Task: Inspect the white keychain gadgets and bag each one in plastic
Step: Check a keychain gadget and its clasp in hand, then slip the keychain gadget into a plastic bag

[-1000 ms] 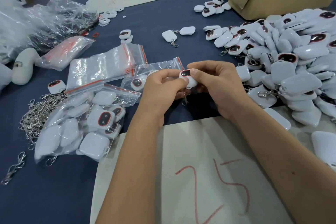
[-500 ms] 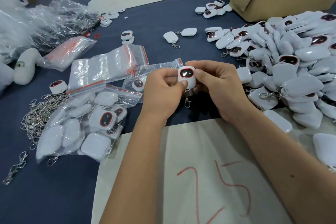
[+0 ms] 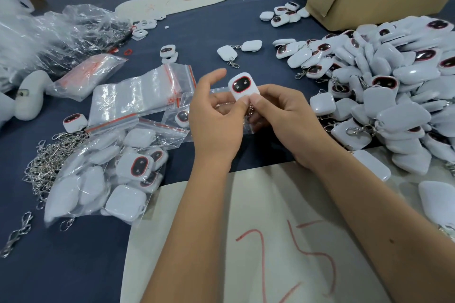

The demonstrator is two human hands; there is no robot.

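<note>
Pinching the white keychain gadget [image 3: 243,88] by its lower edge between both thumbs, I hold it upright above the blue table [image 3: 73,265], its dark red-rimmed face toward me. My left hand [image 3: 216,125] grips it with the forefinger lifted free; my right hand [image 3: 288,118] curls round its chain side. Empty zip bags [image 3: 138,96] lie just left, the unbagged pile [image 3: 394,86] to the right.

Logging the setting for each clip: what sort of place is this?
Probably a small factory or workshop packing bench. A large heap of identical white gadgets lies loose on the table, a stack of empty zip bags sits beside already bagged ones, and a pile of metal clasps waits nearby.
</note>
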